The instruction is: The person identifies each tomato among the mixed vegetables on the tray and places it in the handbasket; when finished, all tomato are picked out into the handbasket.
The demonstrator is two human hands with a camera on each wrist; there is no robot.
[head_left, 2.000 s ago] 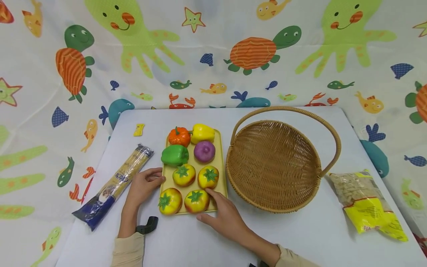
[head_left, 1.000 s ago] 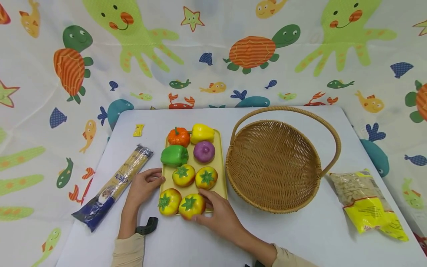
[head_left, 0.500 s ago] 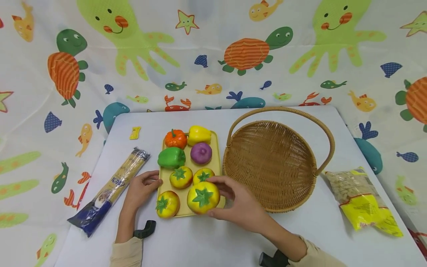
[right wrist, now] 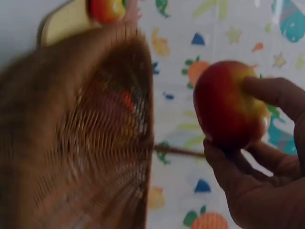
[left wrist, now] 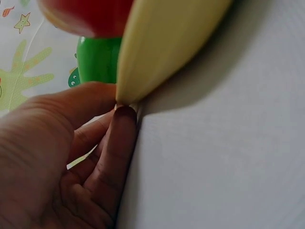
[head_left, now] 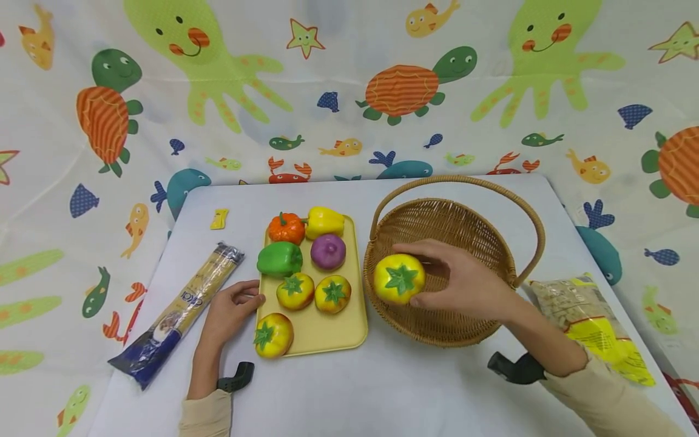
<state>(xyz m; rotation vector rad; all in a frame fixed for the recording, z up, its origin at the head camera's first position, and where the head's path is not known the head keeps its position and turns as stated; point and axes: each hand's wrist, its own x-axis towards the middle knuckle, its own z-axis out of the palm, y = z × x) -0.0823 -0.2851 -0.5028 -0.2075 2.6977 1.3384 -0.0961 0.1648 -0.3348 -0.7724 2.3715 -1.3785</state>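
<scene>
Off the tray (head_left: 327, 334) and across to the basket (head_left: 448, 224) has come one yellow-red fruit (head_left: 399, 278), which half a second ago was only just lifted over the tray's near right corner. It looks round and glossy: bright yellow from above with a green, star-shaped leaf crown, while the right wrist view shows its side deepening to red with a yellow patch near the thumb. Thumb and fingers of the right hand (head_left: 464, 285) grasp it, and it shows against the basket's left part in the head view, apart from the weave. Meanwhile the left hand (head_left: 232, 309) has stayed put, pinching the tray's rim between thumb and fingers. Three matching fruits (head_left: 295, 291) sit on the tray with a green pepper (head_left: 280, 259), a yellow pepper, an orange pumpkin and a purple vegetable. As for lettering, the long clear-and-blue packet (head_left: 188, 303) carries pale characters along its middle that I can't read with certainty, plus a picture of food. Printing on the clear-and-yellow bag (head_left: 606, 331), partly behind the right forearm, isn't legible, nor is any on the small yellow packet (head_left: 219, 219).
</scene>
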